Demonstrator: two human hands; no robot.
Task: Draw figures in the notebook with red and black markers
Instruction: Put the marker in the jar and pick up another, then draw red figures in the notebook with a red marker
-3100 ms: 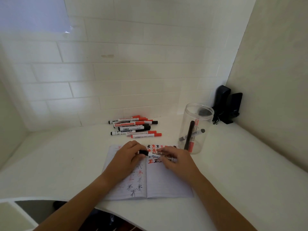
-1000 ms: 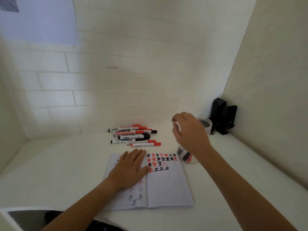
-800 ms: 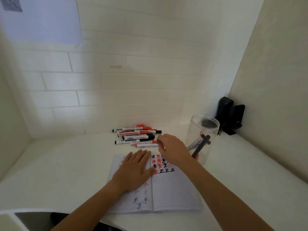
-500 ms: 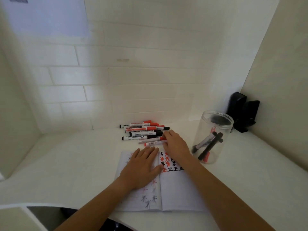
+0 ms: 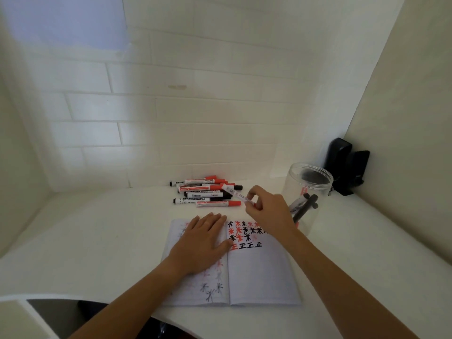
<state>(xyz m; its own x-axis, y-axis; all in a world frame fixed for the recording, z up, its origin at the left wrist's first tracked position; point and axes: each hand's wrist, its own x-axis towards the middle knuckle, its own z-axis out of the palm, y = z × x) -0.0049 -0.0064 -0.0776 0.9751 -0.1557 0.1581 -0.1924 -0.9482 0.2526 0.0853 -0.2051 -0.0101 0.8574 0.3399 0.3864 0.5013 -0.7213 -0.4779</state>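
The right hand (image 5: 267, 207) pinches a marker (image 5: 234, 192) by its red-capped end, lifted above the worktop (image 5: 110, 228) beside the marker pile (image 5: 204, 192). The left hand (image 5: 204, 243) lies flat, fingers spread, holding nothing, pressing the left page of the open notebook (image 5: 259, 272). Red and black figures fill the right page's top. A clear jar (image 5: 307, 192) with markers stands just right.

A plain white desk nook (image 5: 122, 228) walled by white tiles (image 5: 195, 123), seemingly a home study corner

A black device (image 5: 346, 165) (maybe a charger) stands in the corner.
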